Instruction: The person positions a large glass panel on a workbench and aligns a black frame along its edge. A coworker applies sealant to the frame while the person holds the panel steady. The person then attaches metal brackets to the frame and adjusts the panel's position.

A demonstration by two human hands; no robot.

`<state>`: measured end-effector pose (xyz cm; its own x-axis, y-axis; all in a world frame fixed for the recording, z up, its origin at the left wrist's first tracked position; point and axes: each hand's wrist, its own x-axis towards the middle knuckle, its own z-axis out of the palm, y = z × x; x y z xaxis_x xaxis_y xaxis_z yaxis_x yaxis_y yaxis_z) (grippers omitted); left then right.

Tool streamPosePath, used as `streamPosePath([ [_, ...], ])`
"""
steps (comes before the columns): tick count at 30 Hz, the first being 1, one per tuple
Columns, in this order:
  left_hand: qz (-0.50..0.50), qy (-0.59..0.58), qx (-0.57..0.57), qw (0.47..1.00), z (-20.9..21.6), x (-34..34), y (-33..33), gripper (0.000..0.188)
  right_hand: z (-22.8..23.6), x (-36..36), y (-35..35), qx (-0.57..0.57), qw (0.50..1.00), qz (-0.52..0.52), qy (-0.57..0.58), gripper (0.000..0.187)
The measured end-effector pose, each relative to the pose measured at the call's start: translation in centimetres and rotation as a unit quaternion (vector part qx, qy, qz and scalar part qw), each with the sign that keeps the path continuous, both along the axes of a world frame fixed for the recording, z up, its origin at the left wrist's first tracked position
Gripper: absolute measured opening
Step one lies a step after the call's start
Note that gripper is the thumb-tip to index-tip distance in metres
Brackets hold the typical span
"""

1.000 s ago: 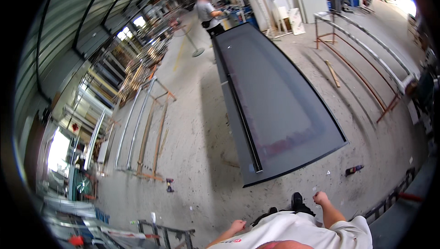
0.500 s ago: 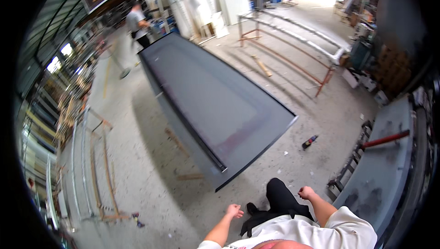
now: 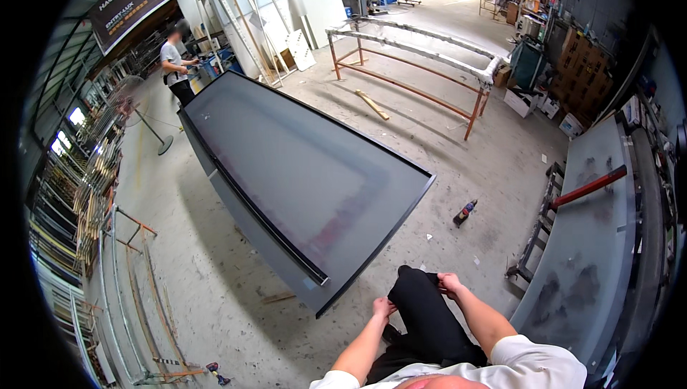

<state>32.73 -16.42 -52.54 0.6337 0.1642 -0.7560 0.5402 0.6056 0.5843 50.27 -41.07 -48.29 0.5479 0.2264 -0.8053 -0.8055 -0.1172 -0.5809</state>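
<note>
Here, my right hand [image 3: 450, 285] pinches a fold of my black trousers [image 3: 433, 321] at the knee [image 3: 413, 272], its fingers pressed together on the cloth. My left hand [image 3: 383, 308] is curled against the other side of the same leg, touching it; whether cloth is caught between those fingers I can't make out. The trousers sit right in front of me, the leg bent and the knee up.

Just beyond my left hand, and apart from it, is the near corner of a long grey panel [image 3: 286, 163] with dark edges, stretching away ahead and to the left. A black bar [image 3: 266, 215] lies lengthwise along its left part. On the grey floor [image 3: 411, 254] right of the panel lies a power tool [image 3: 465, 212]; another, a cordless drill [image 3: 217, 373], lies far to my left. Well to my right, a red bar [image 3: 590, 187] crosses a pale sheet [image 3: 547, 303]. Farther off are a wooden strip [image 3: 372, 105] and a rust-red stand [image 3: 408, 82]. Past the panel's far end, a co-worker [image 3: 174, 67] stands near a pedestal fan [image 3: 149, 127].
</note>
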Motion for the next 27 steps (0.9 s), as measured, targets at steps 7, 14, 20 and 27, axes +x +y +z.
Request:
streamPosePath([
  [7,-0.082,-0.102,0.055,0.99,6.1,-1.4,-1.3,0.039,3.2,2.4,1.7,0.012,0.98,0.137,-0.141,0.023],
  [14,-0.329,-0.109,0.292,0.891,0.1,-11.6,-6.7,0.029,-4.5,-2.8,-12.3,-0.172,0.86,0.474,-0.081,0.028],
  [20,-0.112,0.033,-0.216,0.969,0.5,-7.1,-7.2,0.028,-7.9,3.9,-15.1,-0.134,0.846,0.513,-0.053,0.029],
  [27,-0.168,-0.021,-0.092,0.981,1.4,3.5,-8.8,0.026,-9.6,15.9,-20.5,-0.139,0.79,0.595,-0.055,0.044],
])
